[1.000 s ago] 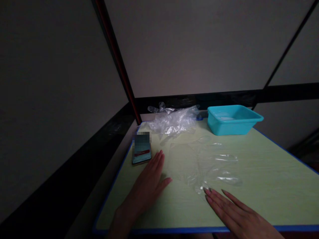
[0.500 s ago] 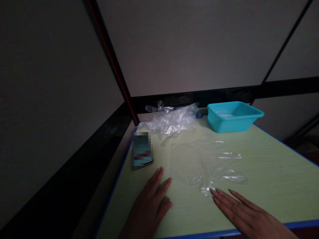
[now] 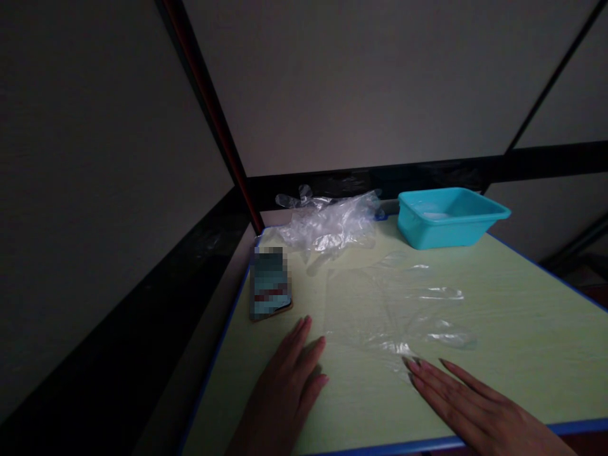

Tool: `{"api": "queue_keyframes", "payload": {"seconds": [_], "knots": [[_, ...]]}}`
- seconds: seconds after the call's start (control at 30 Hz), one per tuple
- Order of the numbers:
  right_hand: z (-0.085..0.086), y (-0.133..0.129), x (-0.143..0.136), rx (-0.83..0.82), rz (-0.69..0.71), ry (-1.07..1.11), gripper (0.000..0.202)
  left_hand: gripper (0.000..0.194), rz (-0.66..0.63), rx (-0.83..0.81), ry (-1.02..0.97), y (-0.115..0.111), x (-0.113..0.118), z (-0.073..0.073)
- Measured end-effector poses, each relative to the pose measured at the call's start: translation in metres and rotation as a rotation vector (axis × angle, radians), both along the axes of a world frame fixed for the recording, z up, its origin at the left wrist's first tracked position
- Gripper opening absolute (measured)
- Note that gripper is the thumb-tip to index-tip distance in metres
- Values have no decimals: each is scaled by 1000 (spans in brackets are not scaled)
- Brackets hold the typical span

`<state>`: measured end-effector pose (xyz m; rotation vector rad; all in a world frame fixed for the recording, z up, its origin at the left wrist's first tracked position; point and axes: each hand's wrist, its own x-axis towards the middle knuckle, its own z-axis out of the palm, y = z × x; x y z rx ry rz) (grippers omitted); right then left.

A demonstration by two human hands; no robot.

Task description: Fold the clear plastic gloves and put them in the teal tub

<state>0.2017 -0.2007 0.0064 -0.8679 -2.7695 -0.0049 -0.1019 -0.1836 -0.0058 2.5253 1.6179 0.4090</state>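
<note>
A clear disposable plastic glove (image 3: pixel 361 304) lies spread on the pale green table, its fingers pointing right and its cuff on the left. My left hand (image 3: pixel 287 377) rests on the tabletop near the cuff's lower corner, fingers apart and holding nothing. My right hand (image 3: pixel 465 396) lies flat with fingers stretched out, its fingertips at the lower edge of the glove by the thumb part. Whether those fingertips press on the film is hard to make out.
A heap of crumpled clear plastic gloves (image 3: pixel 332 221) sits at the table's back edge. To its right stands a turquoise plastic basin (image 3: pixel 446 231). A phone (image 3: pixel 270 285) lies near the left edge. The table (image 3: pixel 536 342) has blue edging and stands against walls.
The lower edge of the glove lies flatter, with its bunched thumb part more spread out. Both hands stay nearly in place, and the view has shifted slightly.
</note>
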Motion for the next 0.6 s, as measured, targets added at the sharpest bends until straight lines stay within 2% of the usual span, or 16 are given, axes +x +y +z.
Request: {"api": "queue_keyframes", "payload": {"seconds": [0.4,0.6], "knots": [[4,1,-1,-6,14,-4,67,35,39,-11,-155,-2,-6,0],[3,-4,4,54,-33,59,62,37,-32,72,-106,-2,-5,1]]}}
